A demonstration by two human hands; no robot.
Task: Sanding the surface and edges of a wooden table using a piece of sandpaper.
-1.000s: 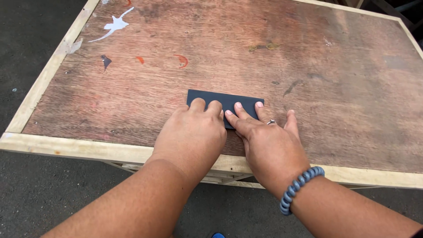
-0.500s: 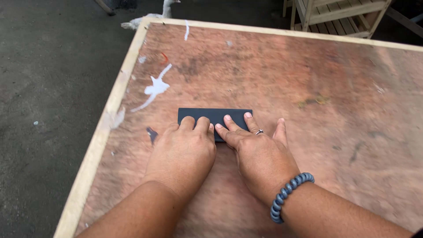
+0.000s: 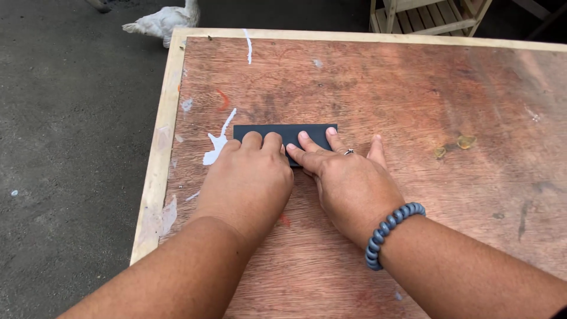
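Dark sheet [image 3: 286, 133] pinned flat under both sets of fingertips, left hand [image 3: 248, 180] and right hand [image 3: 348, 183] spread open, gripping nothing, same press as a second ago but nearer the table's [image 3: 413, 88] left rim now.

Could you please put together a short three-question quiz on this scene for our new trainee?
1. True or false: both hands press on the dark sheet.
2. Which wrist wears the blue bead bracelet: A left, B right?
3. What white animal stands on the ground beyond the table?

Key: 1. True; the left hand and right hand lie flat on it. 2. B. 3. A white bird.
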